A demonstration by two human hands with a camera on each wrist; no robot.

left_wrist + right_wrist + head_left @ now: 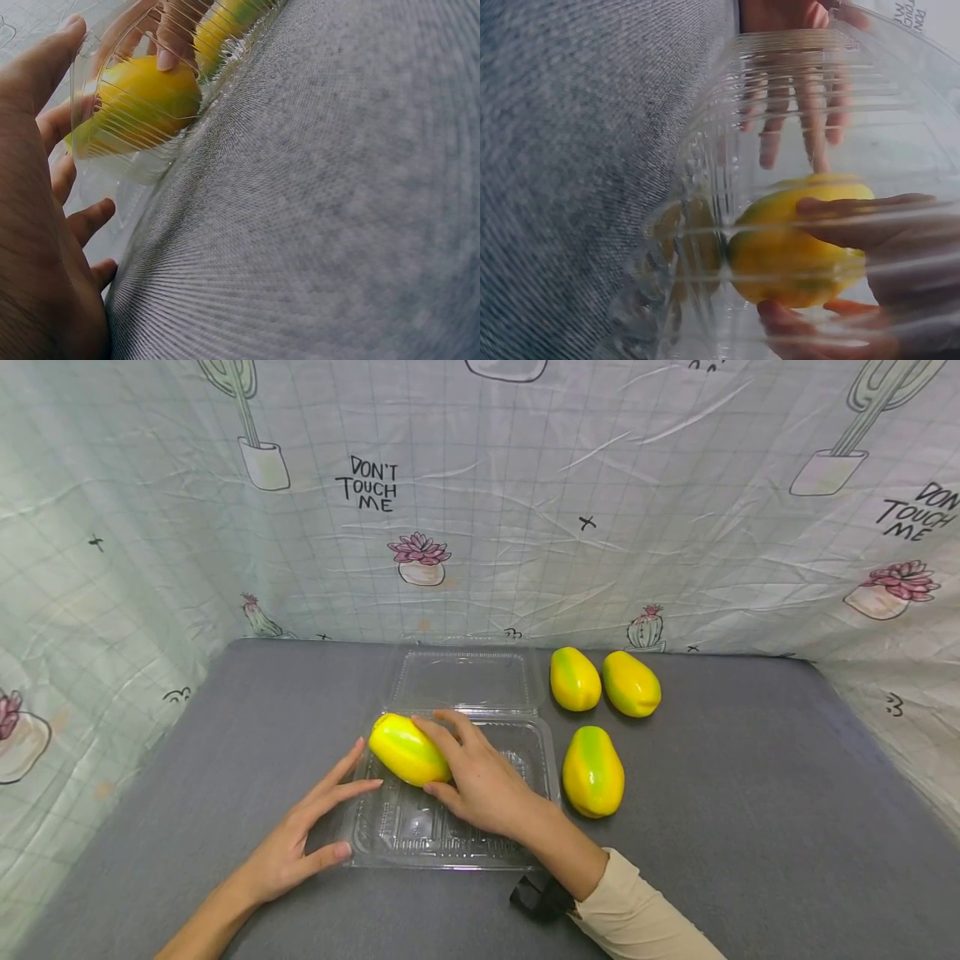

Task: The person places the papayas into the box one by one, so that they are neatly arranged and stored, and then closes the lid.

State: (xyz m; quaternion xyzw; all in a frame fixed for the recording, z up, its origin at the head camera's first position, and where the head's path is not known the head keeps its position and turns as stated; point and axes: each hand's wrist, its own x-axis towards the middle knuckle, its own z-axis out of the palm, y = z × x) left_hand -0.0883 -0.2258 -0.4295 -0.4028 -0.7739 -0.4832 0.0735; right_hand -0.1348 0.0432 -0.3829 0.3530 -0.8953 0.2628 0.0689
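In the head view a clear plastic clamshell box (551,752) lies with its lid (465,681) folded back behind it. My right hand (480,777) grips a glossy yellow papaya (405,747) with a green streak, fingers over one end and thumb at the near side. The fruit is inside the box's back left part. At the box's left side, my left hand (300,835) has its fingers spread, fingertips and thumb right at the rim. The right wrist view shows the held papaya (795,247) through the clear wall, close over the box's bottom.
Right of the box lie three more papayas, two at the back (575,679) (632,683) and one nearer (593,772). A grey cloth (712,827) covers the table. Behind hangs a printed curtain (510,510). A black strap device (542,897) sits at the right wrist.
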